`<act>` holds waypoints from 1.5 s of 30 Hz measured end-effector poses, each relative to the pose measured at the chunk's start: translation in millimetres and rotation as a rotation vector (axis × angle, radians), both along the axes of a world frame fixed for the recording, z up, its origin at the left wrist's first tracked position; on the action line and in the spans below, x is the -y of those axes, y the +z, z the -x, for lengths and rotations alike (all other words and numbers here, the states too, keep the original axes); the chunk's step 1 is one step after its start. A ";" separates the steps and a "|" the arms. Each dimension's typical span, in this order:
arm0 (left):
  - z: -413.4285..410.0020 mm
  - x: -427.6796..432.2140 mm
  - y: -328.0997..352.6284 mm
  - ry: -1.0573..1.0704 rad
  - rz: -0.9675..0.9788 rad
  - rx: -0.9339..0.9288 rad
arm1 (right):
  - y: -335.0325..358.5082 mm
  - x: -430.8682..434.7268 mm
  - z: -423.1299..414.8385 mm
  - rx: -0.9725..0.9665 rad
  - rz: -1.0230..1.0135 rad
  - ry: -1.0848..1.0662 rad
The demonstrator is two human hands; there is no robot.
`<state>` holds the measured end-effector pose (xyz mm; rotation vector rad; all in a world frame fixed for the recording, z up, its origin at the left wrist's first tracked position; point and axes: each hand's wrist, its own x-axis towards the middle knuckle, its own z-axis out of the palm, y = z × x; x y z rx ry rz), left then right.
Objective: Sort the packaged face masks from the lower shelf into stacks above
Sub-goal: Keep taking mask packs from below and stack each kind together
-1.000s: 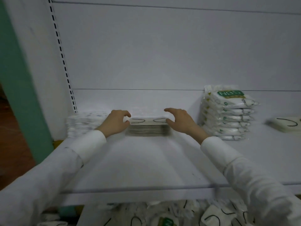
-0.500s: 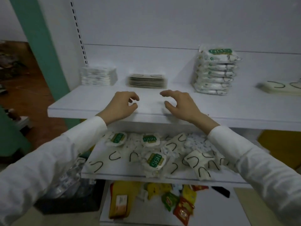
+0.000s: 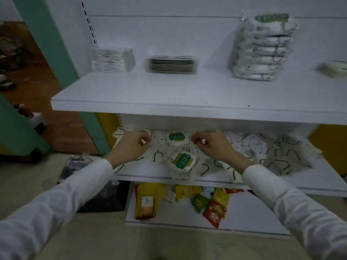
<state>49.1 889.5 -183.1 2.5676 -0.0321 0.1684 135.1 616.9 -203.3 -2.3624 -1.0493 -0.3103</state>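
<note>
Left grip (image 3: 131,147): I see its fingers loosely curled with a narrow gap at the thumb, holding nothing, above the left part of the pile.
Right grip (image 3: 214,147): same loose curl and nothing held, just right of the green-label packs.
Loose masks (image 3: 277,156): jumbled across the lower shelf (image 3: 323,182). Two green-label packs (image 3: 181,161) lie between my grips.
Upper shelf (image 3: 169,91): a white stack (image 3: 110,60) at the left, a low grey stack (image 3: 171,63) in the middle and a tall green-label stack (image 3: 262,49) at the right.
Far right: a blurred flat pack (image 3: 334,69). I cannot tell which kind.
Bottom shelf: coloured snack packets (image 3: 212,209).
</note>
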 end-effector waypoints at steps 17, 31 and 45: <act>-54.6 -27.2 -199.8 0.043 0.212 -0.358 | -234.5 -45.4 -50.6 -1.168 -0.371 -0.951; -96.9 -31.1 -208.6 0.089 0.520 -0.402 | -185.7 -47.0 -72.8 -1.219 -1.064 -0.795; -80.2 -53.8 -205.2 -0.047 1.416 -0.861 | -169.8 -124.1 -85.9 -1.706 -0.810 -0.365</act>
